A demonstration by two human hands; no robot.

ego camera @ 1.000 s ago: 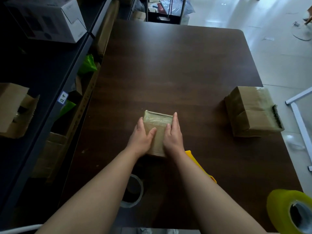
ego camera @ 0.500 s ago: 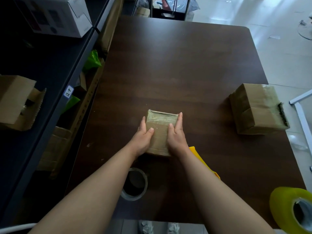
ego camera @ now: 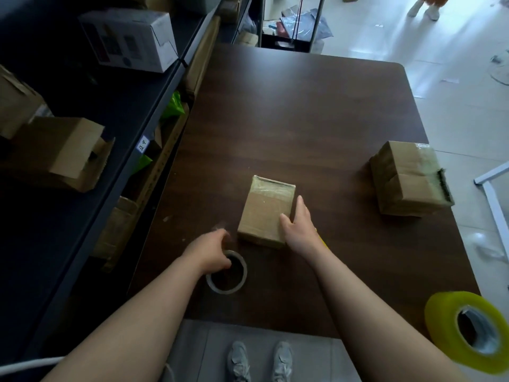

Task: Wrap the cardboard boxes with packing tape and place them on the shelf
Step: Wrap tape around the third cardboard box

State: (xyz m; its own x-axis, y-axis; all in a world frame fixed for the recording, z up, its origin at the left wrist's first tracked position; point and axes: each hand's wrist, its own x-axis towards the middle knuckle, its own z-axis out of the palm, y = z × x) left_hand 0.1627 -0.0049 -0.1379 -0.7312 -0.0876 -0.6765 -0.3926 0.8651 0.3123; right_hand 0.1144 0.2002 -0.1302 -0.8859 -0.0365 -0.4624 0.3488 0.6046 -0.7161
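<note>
A small cardboard box (ego camera: 265, 208) with tape across its far end lies on the dark table (ego camera: 303, 111). My right hand (ego camera: 298, 226) holds its right side, thumb on top and fingers along the edge. My left hand (ego camera: 209, 250) is off the box and sits curled over the far rim of a clear tape roll (ego camera: 234, 285) lying flat near the table's front edge. Its fingertips are blurred, so its grip is unclear. A larger taped box (ego camera: 407, 179) stands at the table's right edge. The dark shelf (ego camera: 115, 111) runs along the left.
A big yellow tape roll (ego camera: 468, 330) sits at the table's front right corner. A yellow object (ego camera: 322, 239) peeks from under my right wrist. On the shelf stand a white box (ego camera: 129, 40) and open cardboard boxes (ego camera: 60, 153). A cart (ego camera: 292, 28) is beyond the table.
My left hand has left the small box and dropped back to the clear tape roll. My right hand stays on the box's right side. The camera has tilted down.
</note>
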